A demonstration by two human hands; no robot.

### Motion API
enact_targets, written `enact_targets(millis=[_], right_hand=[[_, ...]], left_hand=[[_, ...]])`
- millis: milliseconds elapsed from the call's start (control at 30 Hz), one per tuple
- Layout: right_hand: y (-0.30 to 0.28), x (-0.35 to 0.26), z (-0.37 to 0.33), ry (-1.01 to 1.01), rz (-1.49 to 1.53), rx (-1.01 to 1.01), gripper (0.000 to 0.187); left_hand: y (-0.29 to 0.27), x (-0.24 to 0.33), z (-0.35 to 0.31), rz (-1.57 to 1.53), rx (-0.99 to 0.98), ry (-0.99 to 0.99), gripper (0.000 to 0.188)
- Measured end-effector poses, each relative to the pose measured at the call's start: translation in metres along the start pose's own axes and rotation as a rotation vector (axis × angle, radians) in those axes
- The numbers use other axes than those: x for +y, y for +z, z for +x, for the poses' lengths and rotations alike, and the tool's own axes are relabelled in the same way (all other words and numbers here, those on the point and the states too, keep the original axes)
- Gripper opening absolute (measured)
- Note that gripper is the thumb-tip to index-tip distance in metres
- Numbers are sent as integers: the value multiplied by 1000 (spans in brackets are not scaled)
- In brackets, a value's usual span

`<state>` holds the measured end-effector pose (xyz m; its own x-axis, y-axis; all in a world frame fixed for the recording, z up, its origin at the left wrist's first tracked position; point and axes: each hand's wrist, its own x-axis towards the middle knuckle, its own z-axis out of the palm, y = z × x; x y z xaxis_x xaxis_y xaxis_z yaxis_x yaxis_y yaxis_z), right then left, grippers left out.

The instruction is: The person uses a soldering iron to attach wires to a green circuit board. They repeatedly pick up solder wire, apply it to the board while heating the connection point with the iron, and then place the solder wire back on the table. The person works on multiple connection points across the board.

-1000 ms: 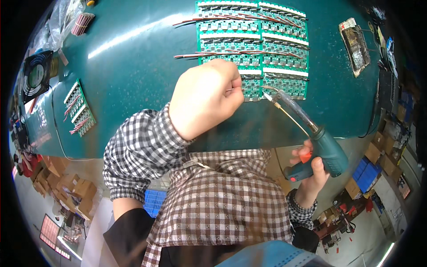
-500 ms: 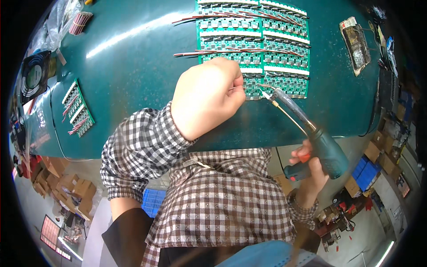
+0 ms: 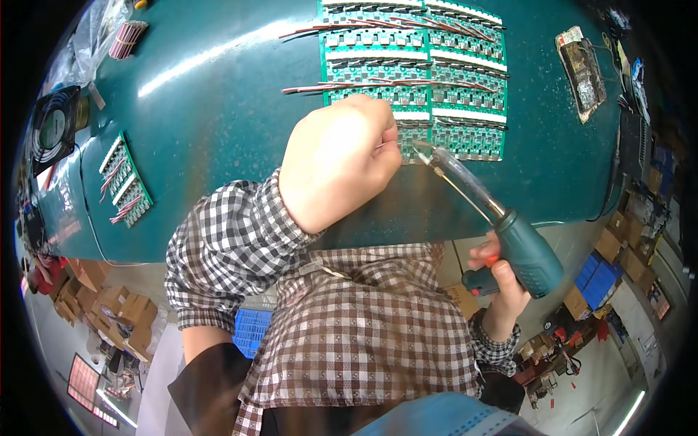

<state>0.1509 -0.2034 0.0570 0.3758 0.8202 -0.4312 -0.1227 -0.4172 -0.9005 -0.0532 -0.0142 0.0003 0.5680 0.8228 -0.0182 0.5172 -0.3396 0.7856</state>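
A panel of green circuit boards lies on the bench, with white strips and red and black wires across it. My left hand is closed in a pinch over the panel's near left part. A bit of thin wire shows between its fingertips; the rest is hidden by the hand. In my right hand is a dark green soldering gun with a red trigger, held by its handle. Its metal barrel and thin solder feed tube point up and left. The tip is at the panel's near edge, just right of my left fingertips.
A smaller board piece with wires lies on the green bench at the left. Behind it are a black fan, a wire bundle and a clear plastic bag. A stained metal block sits far right.
The soldering gun has shifted slightly left, its tip coming closer to my left fingertips. My left hand keeps its place and pinch.
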Motion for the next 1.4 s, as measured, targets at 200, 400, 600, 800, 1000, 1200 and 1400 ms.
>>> enact_targets(millis=[200,400,600,800,1000,1200,1400], right_hand=[[2,-1,0,0,-5,-21,43],[11,-5,0,-23,-83,20,43],[10,-6,0,17,-171,26,47],[10,-6,-2,32,-170,19,49],[8,-3,-2,43,-171,1,48],[10,-3,-2,32,-178,9,47],[12,-2,-1,2,-168,13,47]], left_hand=[[-1,-1,1,-23,-9,1,7],[0,0,0,-10,-5,-11,7],[1,1,0,-9,7,-4,6],[0,2,0,-5,17,3,7],[2,1,-1,-8,25,5,8],[3,1,-1,-1,36,16,8],[2,1,-1,1,35,16,9]])
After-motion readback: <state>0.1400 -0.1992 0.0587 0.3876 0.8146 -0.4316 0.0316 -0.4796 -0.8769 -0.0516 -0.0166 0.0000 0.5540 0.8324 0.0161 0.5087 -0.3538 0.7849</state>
